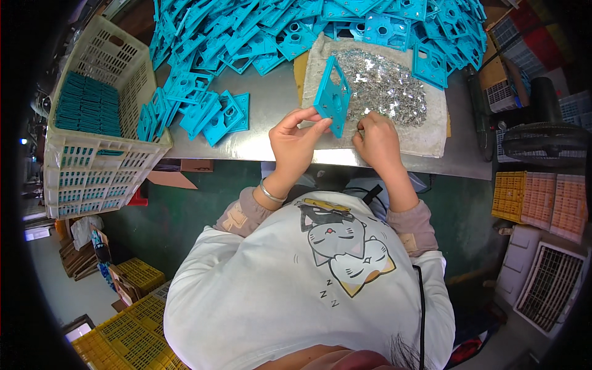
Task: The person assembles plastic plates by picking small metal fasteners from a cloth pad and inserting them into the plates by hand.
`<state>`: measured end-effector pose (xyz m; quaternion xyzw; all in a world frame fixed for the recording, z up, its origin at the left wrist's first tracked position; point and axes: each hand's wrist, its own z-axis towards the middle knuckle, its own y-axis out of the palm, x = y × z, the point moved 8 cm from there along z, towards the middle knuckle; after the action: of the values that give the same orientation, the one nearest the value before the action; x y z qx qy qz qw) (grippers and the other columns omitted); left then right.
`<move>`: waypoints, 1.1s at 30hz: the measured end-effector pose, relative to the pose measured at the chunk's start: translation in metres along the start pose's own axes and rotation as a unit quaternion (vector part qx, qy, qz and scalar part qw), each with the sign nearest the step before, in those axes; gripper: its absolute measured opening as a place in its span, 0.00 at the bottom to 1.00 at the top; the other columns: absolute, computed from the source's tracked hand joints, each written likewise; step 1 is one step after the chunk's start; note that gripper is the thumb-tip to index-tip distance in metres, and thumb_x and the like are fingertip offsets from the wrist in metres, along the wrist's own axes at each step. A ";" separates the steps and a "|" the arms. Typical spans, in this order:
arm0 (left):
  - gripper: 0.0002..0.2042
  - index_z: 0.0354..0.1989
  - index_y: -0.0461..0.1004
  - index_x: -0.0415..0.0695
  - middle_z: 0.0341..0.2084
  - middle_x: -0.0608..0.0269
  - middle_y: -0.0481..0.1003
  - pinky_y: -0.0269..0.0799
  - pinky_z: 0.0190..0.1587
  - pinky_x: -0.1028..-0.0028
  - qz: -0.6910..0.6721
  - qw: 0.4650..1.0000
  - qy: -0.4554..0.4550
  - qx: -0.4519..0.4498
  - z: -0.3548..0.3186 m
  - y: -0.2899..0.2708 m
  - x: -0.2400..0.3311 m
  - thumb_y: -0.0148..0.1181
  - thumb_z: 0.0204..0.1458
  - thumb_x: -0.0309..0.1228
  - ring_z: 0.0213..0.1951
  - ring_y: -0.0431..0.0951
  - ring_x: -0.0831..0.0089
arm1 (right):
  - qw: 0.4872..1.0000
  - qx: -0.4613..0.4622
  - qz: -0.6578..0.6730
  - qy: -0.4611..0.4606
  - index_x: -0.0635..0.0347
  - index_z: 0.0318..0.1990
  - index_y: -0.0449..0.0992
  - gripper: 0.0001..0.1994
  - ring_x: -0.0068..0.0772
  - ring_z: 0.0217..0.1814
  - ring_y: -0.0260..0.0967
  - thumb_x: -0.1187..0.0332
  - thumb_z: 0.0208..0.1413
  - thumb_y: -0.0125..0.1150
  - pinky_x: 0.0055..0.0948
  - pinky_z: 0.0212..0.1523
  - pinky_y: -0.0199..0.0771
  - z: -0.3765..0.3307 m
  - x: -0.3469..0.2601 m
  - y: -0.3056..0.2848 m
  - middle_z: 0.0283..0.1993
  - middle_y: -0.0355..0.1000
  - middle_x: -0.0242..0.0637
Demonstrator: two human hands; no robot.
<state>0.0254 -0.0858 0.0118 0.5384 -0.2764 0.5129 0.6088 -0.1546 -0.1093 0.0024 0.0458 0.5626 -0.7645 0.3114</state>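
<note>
Head view: left hand [295, 140] is pinching the blue plate [332, 96]; right hand's [377, 140] closed fingers are picking among screws [383, 86] at one o'clock, probably for fitting one.

Open: bare grey metal tabletop [271, 117] between the piles.
Blocked: heaped teal plastic plates [308, 28] behind, white slatted plastic crate [98, 154] left.

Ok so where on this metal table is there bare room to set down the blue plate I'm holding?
Bare metal table shows between the small blue pile by the white basket and the cloth of small metal bits. A thin strip runs along the near edge under your left hand. The far side is crowded with blue plates.
</note>
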 end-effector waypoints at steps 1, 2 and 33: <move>0.14 0.43 0.77 0.32 0.37 0.56 0.76 0.82 0.42 0.70 -0.001 1.000 -0.001 0.002 0.000 -0.001 -0.001 0.65 0.47 0.12 0.39 0.79 0.71 | 1.000 -0.001 0.005 0.000 0.65 0.25 0.75 0.04 0.51 0.34 0.71 0.75 0.39 0.64 0.44 0.38 0.72 0.000 0.000 -0.001 0.31 0.71 0.44; 0.14 0.43 0.77 0.32 0.37 0.56 0.76 0.82 0.42 0.70 0.000 1.000 -0.001 0.003 0.000 -0.002 -0.001 0.65 0.47 0.12 0.39 0.79 0.71 | 1.000 -0.001 0.010 -0.001 0.65 0.24 0.75 0.04 0.52 0.34 0.71 0.75 0.39 0.64 0.45 0.38 0.72 0.000 -0.001 -0.001 0.31 0.72 0.45; 0.12 0.39 0.80 0.32 0.31 0.58 0.78 0.75 0.34 0.80 0.104 0.985 0.044 -0.130 -0.011 0.038 0.023 0.67 0.45 0.13 0.33 0.77 0.76 | 0.966 0.120 0.100 -0.204 0.63 0.30 0.72 0.06 0.43 0.34 0.67 0.76 0.46 0.64 0.38 0.36 0.65 0.010 -0.073 -0.082 0.31 0.67 0.40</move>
<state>-0.0043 -0.0725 0.0432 0.4004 -0.3680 0.5563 0.6283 -0.1364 -0.0730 0.1054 -0.0178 0.3839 -0.7844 0.4869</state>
